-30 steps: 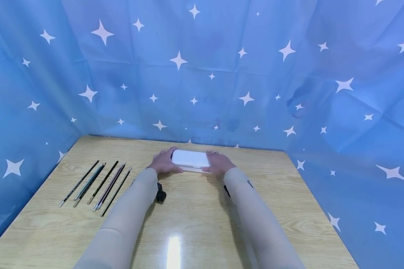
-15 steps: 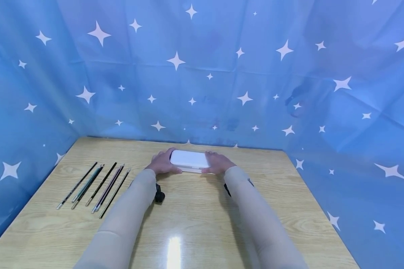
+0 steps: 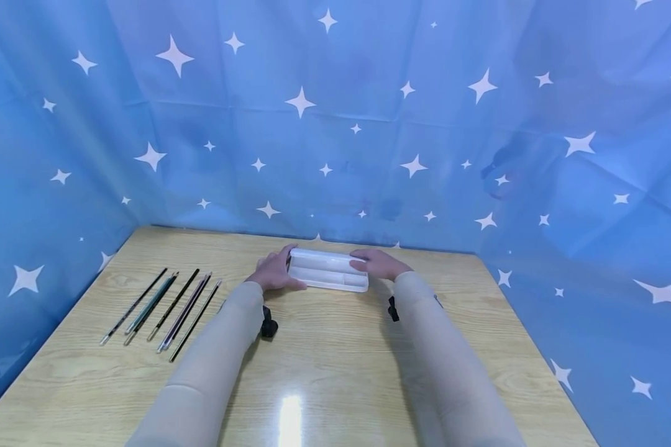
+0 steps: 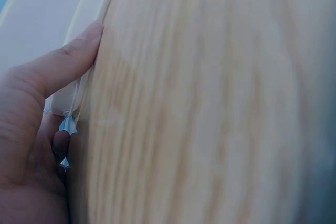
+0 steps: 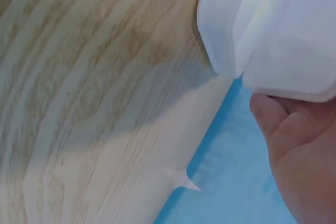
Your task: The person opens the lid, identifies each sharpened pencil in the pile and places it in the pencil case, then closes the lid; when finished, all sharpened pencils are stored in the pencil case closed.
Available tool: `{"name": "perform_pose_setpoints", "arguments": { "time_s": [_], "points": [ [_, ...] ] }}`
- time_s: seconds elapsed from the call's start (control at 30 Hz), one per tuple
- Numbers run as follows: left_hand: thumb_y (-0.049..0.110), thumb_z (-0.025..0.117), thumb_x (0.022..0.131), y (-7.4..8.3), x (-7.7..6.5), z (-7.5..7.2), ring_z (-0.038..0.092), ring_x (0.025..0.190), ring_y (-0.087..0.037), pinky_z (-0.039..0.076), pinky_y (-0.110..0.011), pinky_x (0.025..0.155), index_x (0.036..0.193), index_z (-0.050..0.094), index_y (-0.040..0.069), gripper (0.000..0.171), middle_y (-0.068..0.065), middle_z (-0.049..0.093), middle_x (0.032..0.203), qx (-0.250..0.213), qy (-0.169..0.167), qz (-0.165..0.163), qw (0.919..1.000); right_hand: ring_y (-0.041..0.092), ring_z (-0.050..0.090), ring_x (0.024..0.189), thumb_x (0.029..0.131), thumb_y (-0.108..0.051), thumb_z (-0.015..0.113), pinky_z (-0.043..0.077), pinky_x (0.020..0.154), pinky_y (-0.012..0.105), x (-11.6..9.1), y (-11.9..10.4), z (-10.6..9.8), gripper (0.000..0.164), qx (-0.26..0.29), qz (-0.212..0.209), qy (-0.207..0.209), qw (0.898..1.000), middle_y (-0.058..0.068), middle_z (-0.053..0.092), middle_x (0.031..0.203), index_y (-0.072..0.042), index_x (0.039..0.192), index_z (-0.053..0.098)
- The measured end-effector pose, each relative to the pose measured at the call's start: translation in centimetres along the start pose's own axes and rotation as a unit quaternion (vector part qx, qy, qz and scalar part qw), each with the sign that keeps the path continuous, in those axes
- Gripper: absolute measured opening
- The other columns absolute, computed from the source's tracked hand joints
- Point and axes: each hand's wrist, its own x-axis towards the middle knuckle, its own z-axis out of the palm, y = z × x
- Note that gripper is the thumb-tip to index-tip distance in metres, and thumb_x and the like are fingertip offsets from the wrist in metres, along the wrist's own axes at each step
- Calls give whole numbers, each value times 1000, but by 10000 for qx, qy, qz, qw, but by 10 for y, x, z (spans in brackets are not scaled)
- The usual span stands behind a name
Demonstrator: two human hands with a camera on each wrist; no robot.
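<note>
A white plastic pencil case lies near the table's back edge with its lid raised along the far side. A divider marks off a small compartment at the right of its tray. My left hand grips the left end, and in the left wrist view the thumb lies along the case's edge. At the right end, my right hand holds the lid's edge. The right wrist view has that hand at the lid's rim, with most of its fingers hidden.
Several pencils, mostly dark, lie slanted side by side on the left of the wooden table. A blue curtain with white stars hangs behind the table and along its sides.
The pencil case has gone from closed to open, its lid swinging up and back. My right hand has shifted slightly right and up with the lid; my left hand stays at the left end.
</note>
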Motion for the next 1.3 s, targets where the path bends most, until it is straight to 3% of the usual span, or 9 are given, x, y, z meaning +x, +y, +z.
{"name": "perform_pose_setpoints", "arguments": {
  "time_s": [0.23, 0.5, 0.67, 0.83, 1.1, 1.3],
  "points": [
    [60, 89, 69, -3, 4, 2, 32, 145, -37, 17, -57, 119, 164, 12, 14, 130, -8, 35, 162, 127, 55, 11, 9999, 40, 32, 146, 108, -48, 42, 29, 117, 57, -2, 5, -5, 61, 496, 89, 657, 9966, 18, 38, 158, -8, 153, 44],
    [58, 90, 67, -6, 5, 4, 36, 142, -36, 22, -55, 116, 162, 14, 10, 130, -9, 36, 162, 229, 141, 64, 9996, 40, 45, 138, 109, -40, 45, 36, 114, 54, 2, 10, -11, 54, 587, 22, 1565, 9859, 21, 50, 149, 0, 145, 53],
    [55, 91, 67, -2, 4, 1, 35, 143, -36, 20, -56, 117, 162, 15, 12, 129, -7, 38, 161, 164, 179, 65, 9997, 40, 46, 138, 107, -41, 49, 36, 114, 53, 5, 12, -16, 56, 930, 106, 1873, 9778, 20, 51, 148, 1, 144, 54],
    [54, 90, 69, -2, 3, 1, 34, 144, -35, 18, -56, 117, 162, 13, 14, 127, -6, 38, 161, 170, 157, 110, 9997, 41, 55, 128, 107, -42, 51, 45, 107, 53, 9, 12, -16, 55, 1344, 197, 2018, 9700, 20, 55, 145, -1, 144, 55],
    [57, 89, 68, -2, 3, 1, 35, 144, -34, 20, -54, 117, 162, 14, 15, 128, -4, 38, 161, 218, 200, 65, 9995, 38, 61, 117, 107, -40, 52, 48, 104, 52, 19, 6, -14, 53, 2232, 604, 2260, 9463, 19, 53, 147, -4, 146, 54],
    [57, 89, 68, -5, 8, 3, 34, 144, -34, 20, -54, 116, 163, 14, 16, 128, -4, 36, 162, 287, 239, 26, 9993, 41, 57, 125, 107, -38, 52, 46, 107, 50, 27, 4, -15, 54, 2929, 826, 2282, 9248, 18, 44, 155, -6, 151, 48]
  ]
}}
